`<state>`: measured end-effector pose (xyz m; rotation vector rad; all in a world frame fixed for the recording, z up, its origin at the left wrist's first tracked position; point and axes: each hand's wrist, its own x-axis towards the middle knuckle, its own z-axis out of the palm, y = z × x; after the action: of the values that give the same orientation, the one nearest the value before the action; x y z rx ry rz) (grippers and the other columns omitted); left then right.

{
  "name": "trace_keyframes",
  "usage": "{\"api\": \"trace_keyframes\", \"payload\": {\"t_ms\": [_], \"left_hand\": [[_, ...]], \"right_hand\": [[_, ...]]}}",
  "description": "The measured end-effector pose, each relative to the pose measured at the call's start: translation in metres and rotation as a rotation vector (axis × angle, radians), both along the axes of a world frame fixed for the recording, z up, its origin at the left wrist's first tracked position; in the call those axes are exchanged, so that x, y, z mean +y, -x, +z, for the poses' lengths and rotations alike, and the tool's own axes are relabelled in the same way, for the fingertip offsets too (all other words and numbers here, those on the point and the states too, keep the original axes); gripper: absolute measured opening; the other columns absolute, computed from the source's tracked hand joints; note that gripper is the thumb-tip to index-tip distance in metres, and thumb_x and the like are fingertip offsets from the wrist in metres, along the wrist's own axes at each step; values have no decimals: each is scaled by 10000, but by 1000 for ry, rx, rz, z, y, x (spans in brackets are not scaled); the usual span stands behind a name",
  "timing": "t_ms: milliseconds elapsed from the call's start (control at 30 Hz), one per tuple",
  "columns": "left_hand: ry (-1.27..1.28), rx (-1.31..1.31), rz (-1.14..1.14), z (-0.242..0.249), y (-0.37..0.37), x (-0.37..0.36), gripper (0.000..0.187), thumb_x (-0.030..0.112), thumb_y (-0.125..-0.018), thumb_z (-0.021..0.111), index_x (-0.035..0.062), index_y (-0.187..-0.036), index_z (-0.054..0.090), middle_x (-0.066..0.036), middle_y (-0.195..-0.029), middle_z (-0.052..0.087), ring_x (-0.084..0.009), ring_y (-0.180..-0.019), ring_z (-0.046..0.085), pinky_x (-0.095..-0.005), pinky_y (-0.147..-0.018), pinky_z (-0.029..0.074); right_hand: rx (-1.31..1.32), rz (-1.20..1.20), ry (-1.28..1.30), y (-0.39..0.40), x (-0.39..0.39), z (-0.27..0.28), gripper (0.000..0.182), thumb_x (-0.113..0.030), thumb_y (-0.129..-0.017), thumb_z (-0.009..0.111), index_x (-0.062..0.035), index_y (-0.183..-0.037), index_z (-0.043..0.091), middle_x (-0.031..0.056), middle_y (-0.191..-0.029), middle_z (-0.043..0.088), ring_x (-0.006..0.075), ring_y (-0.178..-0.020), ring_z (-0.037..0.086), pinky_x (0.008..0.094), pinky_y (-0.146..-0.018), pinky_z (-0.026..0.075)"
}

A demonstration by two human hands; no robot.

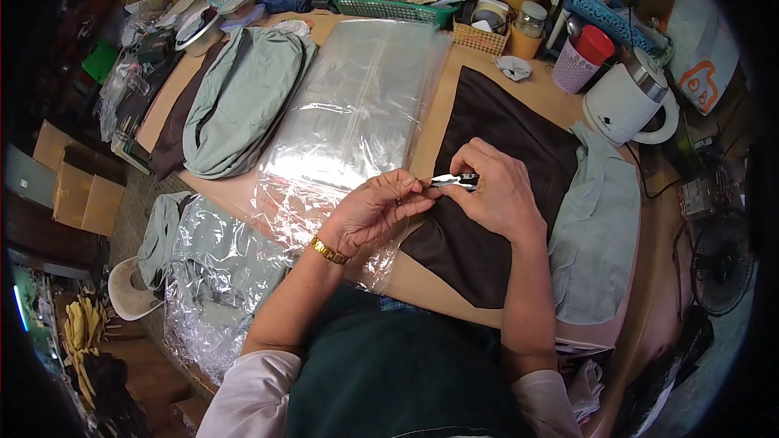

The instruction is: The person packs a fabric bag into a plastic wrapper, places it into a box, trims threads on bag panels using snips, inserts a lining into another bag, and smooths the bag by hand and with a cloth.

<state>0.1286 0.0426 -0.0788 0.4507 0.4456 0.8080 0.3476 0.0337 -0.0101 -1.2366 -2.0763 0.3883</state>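
Note:
Above the dark brown cloth (487,251), my right hand (505,195) is closed around a small shiny metal tool (451,182) with dark parts, which looks like thread snips or clippers. Its tip points left and meets the fingertips of my left hand (375,209). Thumb and forefinger of that hand are pinched together; whatever lies between them is too small to make out. A gold watch band is on the left wrist. Under and beyond the left hand lies a stack of clear plastic bags (357,105). Grey-green cloth (596,235) lies to the right of the brown cloth.
A folded grey-green garment (243,105) lies at the table's left. Along the back stand a green basket (389,6), a wicker basket (480,36) and a pink cup (574,66). A white kettle (625,101) is at the right. Plastic-wrapped cloth (219,276) sits lower left.

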Motion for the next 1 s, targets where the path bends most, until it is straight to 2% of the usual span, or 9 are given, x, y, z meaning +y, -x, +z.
{"api": "trace_keyframes", "payload": {"t_ms": [300, 433, 467, 567, 633, 733, 833, 900, 1000], "left_hand": [[-80, 44, -2, 9, -4, -6, 110, 79, -934, 618, -26, -899, 614, -165, -1087, 651, -314, -1148, 615, -345, -968, 553], [-181, 99, 22, -14, 36, 15, 191, 169, -944, 633, -20, -926, 620, -109, -950, 641, -203, -744, 631, -242, -669, 531], [-258, 209, 104, -22, 56, 26, 232, 204, -940, 646, -25, -963, 619, -103, -935, 631, -180, -677, 607, -228, -622, 501], [-679, 1015, 678, 15, 47, 22, 428, 247, -897, 701, 27, -1222, 528, -134, -1139, 575, -234, -993, 575, -305, -783, 498], [-687, 978, 620, 20, 31, 22, 520, 148, -913, 654, 42, -1372, 435, -128, -1376, 468, -243, -1246, 476, -367, -1008, 441], [-740, 1028, 406, -1, -27, 11, 803, 207, -882, 706, 81, -1513, 226, -176, -1441, 375, -258, -1204, 514, -331, -936, 489], [-1082, 1308, 408, -13, -56, -2, 694, 304, -878, 715, 6, -1404, 375, -212, -936, 639, -219, -842, 638, -364, -687, 493], [-1059, 1506, -89, -2, -50, -8, 454, 360, -901, 675, -47, -1087, 605, -180, -631, 561, -211, -611, 555, -382, -605, 443], [-937, 1365, -151, 29, -13, -23, 415, 349, -935, 627, -33, -772, 638, -149, -592, 558, -206, -559, 543, -350, -592, 448]], "right_hand": [[-10, -35, 61, 2, 2, -2, 260, -103, -714, 759, -46, -845, 542, 81, -797, 574, 303, -722, 609, 399, -645, 461], [72, -272, -106, -5, 22, -34, 295, -197, -749, 779, -38, -908, 588, 80, -820, 611, 303, -747, 630, 401, -711, 499], [-27, -346, 33, -16, 29, -51, 342, -264, -789, 763, -64, -1019, 608, 102, -953, 656, 340, -953, 636, 438, -827, 484], [-113, -382, 158, -29, 47, -83, 341, -263, -795, 770, -33, -988, 609, 136, -864, 677, 346, -835, 656, 427, -746, 497], [-177, -371, 218, -24, 49, -84, 289, -238, -840, 717, -48, -1017, 590, 151, -934, 684, 358, -910, 647, 456, -775, 484], [-54, -369, 148, -20, 50, -89, 237, -210, -860, 695, -41, -982, 582, 164, -904, 677, 377, -881, 645, 463, -744, 480], [57, -452, 88, -33, 52, -97, 216, -189, -867, 686, -37, -964, 567, 174, -899, 672, 390, -878, 638, 464, -730, 477], [58, -528, 113, -41, 53, -98, 215, -184, -870, 684, -36, -964, 560, 180, -892, 668, 399, -877, 634, 471, -726, 476], [45, -546, 100, -41, 52, -96, 209, -182, -872, 684, -40, -962, 558, 175, -899, 670, 397, -885, 632, 467, -729, 479]]}}
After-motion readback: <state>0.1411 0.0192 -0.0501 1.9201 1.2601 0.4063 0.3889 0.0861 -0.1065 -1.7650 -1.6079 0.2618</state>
